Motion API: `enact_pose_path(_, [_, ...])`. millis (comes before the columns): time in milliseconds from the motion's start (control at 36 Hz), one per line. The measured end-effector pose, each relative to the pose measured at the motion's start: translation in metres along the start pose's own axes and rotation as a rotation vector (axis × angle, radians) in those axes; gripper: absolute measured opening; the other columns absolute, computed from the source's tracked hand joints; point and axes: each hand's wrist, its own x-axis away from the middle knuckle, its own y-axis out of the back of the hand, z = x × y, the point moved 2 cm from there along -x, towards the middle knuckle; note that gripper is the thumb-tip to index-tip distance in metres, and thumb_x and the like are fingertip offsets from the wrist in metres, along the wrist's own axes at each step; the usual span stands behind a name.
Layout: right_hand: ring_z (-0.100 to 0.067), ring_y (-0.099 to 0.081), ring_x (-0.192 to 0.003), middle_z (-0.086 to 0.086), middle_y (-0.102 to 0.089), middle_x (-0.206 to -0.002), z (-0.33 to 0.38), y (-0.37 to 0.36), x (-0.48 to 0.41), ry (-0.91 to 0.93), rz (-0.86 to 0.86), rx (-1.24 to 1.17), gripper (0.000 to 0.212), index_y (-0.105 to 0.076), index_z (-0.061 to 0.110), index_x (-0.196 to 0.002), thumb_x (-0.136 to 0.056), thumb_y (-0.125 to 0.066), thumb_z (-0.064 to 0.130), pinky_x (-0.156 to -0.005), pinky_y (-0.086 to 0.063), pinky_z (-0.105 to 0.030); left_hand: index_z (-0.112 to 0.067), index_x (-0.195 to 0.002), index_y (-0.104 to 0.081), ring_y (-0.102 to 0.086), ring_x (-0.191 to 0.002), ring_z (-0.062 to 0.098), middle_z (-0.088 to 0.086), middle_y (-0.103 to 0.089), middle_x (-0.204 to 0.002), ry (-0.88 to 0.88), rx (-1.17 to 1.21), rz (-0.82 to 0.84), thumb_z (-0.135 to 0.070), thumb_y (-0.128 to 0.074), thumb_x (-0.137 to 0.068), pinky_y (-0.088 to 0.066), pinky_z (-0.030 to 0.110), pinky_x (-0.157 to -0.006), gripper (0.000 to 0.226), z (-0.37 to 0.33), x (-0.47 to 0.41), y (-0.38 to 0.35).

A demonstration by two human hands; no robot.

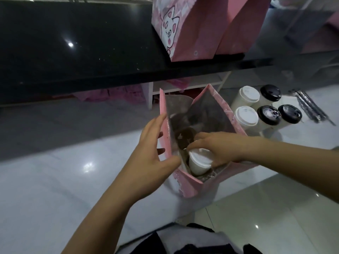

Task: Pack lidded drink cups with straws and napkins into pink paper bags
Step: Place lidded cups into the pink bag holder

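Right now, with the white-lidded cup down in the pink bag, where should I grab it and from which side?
Grip the white-lidded cup by its top rim, just under the lid, coming down from above. The walls of the bag close in its sides and a dark-lidded cup crowds it, so only the top is free.

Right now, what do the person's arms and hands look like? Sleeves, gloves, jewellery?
The left forearm and right forearm are bare to the frame edge, with no sleeves in view. The left hand and right hand wear no gloves, and no ring, watch or wristband shows. Dark and grey clothing shows at the bottom edge.
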Motion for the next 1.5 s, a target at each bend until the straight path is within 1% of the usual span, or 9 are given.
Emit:
enact_pose_path(139, [-0.016,-0.051,-0.120,0.005,-0.044,-0.139,-0.006,0.003,0.002,-0.041,0.004,-0.114,0.081,-0.043,0.037,-0.145,-0.074,-0.081,0.031,-0.100,-0.045,-0.035,-0.051,-0.150,-0.017,-0.039,-0.130,0.002,-0.026,-0.026,-0.151,-0.018,0.024,0.016,-0.024,-0.071,-0.086,-0.049,0.031,-0.101,0.088,0.002,-0.004,0.002])
enact_pose_path(528, [-0.027,-0.056,-0.117,-0.009,-0.056,-0.133,0.003,-0.005,-0.016,-0.089,0.073,-0.035,0.076,-0.053,0.020,-0.142,-0.071,-0.083,0.021,-0.097,-0.046,-0.037,-0.051,-0.150,-0.015,-0.043,-0.129,0.010,-0.025,-0.023,-0.152,-0.016,0.029,0.077,-0.015,-0.068,-0.088,-0.055,0.033,-0.093,0.090,0.007,-0.009,-0.002])
enact_pose_path(806, [-0.027,-0.053,-0.122,-0.013,-0.055,-0.137,0.008,0.000,-0.011,-0.125,0.160,-0.078,0.079,-0.049,0.012,-0.144,-0.074,-0.084,0.021,-0.093,-0.035,-0.021,-0.049,-0.152,-0.014,-0.039,-0.139,0.021,-0.015,-0.019,-0.160,-0.022,0.045,0.094,-0.015,-0.070,-0.086,-0.053,0.049,-0.098,0.093,0.008,-0.014,0.000])
enact_pose_path(861, [-0.026,-0.052,-0.124,-0.012,-0.054,-0.139,0.009,0.002,-0.009,-0.127,0.182,-0.091,0.085,-0.050,0.011,-0.143,-0.068,-0.081,0.036,-0.093,-0.033,-0.018,-0.050,-0.152,-0.014,-0.040,-0.139,0.022,-0.011,-0.021,-0.160,-0.027,0.068,0.102,-0.016,-0.071,-0.085,-0.053,0.050,-0.098,0.094,0.009,-0.015,0.002])
enact_pose_path(944, [-0.023,-0.054,-0.121,-0.007,-0.057,-0.137,0.009,0.001,-0.005,-0.076,0.166,-0.148,0.107,-0.055,0.014,-0.139,-0.047,-0.055,0.067,-0.100,-0.038,-0.026,-0.051,-0.151,-0.015,-0.041,-0.136,0.020,-0.009,-0.025,-0.160,-0.034,0.082,0.093,-0.016,-0.073,-0.083,-0.055,0.043,-0.096,0.096,0.011,-0.015,0.005])
enact_pose_path(1111, [-0.021,-0.052,-0.122,-0.004,-0.053,-0.137,0.011,-0.011,0.000,-0.077,0.159,-0.186,0.102,-0.054,0.023,-0.138,-0.050,-0.057,0.075,-0.106,-0.043,-0.041,-0.050,-0.151,-0.015,-0.045,-0.133,0.020,-0.008,-0.027,-0.158,-0.039,0.091,0.097,-0.012,-0.071,-0.083,-0.056,0.034,-0.087,0.096,0.014,-0.015,0.008])
enact_pose_path(1306, [-0.015,-0.056,-0.121,0.009,-0.058,-0.136,0.010,0.010,0.013,-0.204,-0.008,-0.273,0.080,-0.051,0.035,-0.141,-0.069,-0.085,0.034,-0.103,-0.045,-0.039,-0.056,-0.148,-0.018,-0.041,-0.138,0.019,-0.010,-0.027,-0.160,-0.054,0.088,0.071,-0.024,-0.071,-0.081,-0.051,0.047,-0.100,0.092,0.009,-0.017,0.004])
enact_pose_path(1417, [0.001,-0.057,-0.109,0.017,-0.061,-0.126,0.013,0.045,0.049,-0.222,-0.299,-0.353,0.054,-0.057,0.035,-0.135,-0.084,-0.076,0.032,-0.098,-0.048,-0.025,-0.065,-0.139,-0.026,-0.047,-0.129,0.011,-0.016,-0.035,-0.152,-0.049,0.094,0.042,-0.039,-0.071,-0.071,-0.050,0.049,-0.100,0.086,0.003,-0.015,-0.001])
enact_pose_path(1500, [0.005,-0.061,-0.105,0.022,-0.064,-0.115,0.004,0.063,0.081,-0.193,-0.506,-0.463,0.037,-0.064,0.035,-0.124,-0.088,-0.069,0.035,-0.090,-0.051,-0.018,-0.068,-0.134,-0.028,-0.047,-0.125,0.009,-0.019,-0.039,-0.143,-0.069,0.113,0.018,-0.032,-0.074,-0.082,-0.052,0.038,-0.092,0.077,0.000,-0.017,-0.011])
